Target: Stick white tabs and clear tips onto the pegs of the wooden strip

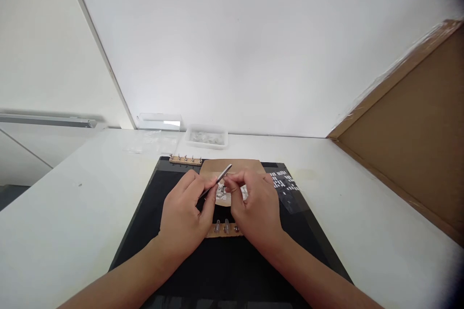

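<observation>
My left hand (185, 210) is closed, pinching a thin flat stick (225, 172) with a dark edge and a pale face, which slants up to the right. Close beside it my right hand (258, 208) is closed too, thumb and fingertips pressed together; what they hold is too small to make out. Behind the fingers a sheet of brown paper (232, 166) bears a heap of small whitish pieces (222, 194). Between my wrists lies a cork-coloured strip (210, 231) with clear nail tips (226, 226) standing on it, partly covered by my hands.
Under everything lies a black mat (217, 270) on a white table (65, 193). A second strip with metal posts (185, 160) sits at its far left. White tabs (279, 181) are at right. Behind stands a clear plastic tray (206, 145); a cardboard panel (409, 140) borders the right.
</observation>
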Available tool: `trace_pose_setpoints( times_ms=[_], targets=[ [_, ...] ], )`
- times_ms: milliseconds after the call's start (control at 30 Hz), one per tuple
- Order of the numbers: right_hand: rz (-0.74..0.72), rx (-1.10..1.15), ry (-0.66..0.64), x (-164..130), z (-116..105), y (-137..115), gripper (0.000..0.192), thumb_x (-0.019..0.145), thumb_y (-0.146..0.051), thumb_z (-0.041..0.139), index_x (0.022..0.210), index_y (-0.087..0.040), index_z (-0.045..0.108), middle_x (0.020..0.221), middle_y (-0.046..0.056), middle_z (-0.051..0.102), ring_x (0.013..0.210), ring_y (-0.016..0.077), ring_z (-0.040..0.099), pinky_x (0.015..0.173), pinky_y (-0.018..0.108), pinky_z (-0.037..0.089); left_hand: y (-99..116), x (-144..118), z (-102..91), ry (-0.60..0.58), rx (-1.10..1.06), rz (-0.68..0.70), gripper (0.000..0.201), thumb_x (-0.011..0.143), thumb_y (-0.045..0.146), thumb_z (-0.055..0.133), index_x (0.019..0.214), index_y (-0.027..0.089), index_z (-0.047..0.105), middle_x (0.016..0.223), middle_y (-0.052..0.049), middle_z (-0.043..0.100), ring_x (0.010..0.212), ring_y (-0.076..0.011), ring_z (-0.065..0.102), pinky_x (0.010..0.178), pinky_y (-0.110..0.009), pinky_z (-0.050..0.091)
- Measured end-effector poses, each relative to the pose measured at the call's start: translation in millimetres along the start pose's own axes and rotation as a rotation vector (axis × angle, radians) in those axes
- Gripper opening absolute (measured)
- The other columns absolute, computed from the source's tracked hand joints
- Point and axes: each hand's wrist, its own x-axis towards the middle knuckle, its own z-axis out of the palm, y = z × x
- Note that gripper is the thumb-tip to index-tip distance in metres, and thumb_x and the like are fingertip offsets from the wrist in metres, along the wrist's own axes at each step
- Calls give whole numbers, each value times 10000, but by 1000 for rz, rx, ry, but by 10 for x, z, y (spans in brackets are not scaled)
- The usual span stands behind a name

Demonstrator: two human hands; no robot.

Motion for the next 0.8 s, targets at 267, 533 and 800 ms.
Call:
trace_pose_setpoints(
  times_ms=[267, 533, 800],
  targets=[
    [-5, 24, -41, 5, 42, 9, 200, 1027, -192, 608, 832, -233, 592, 741, -38, 740, 659, 172, 662, 778, 372, 370, -27, 8, 12, 25, 31, 19, 108, 1006, 140, 636, 1008, 173, 739, 808, -14, 593, 713, -136, 583, 654, -256, 474],
    [-26, 29, -19, 24, 42, 3, 208, 1031, -201, 601, 825, -232, 600, 735, -42, 739, 647, 162, 652, 778, 369, 359, -5, 17, 17, 28, 54, 33, 110, 1005, 127, 630, 1002, 165, 734, 835, -25, 627, 737, -135, 607, 678, -250, 486],
    [-52, 22, -2, 35, 48, 30, 198, 1023, -195, 614, 828, -232, 602, 742, -45, 738, 650, 160, 651, 780, 369, 363, 18, 12, 5, 48, 70, 47, 115, 1006, 129, 630, 1020, 167, 738, 823, -21, 624, 724, -135, 604, 667, -248, 487]
  ],
)
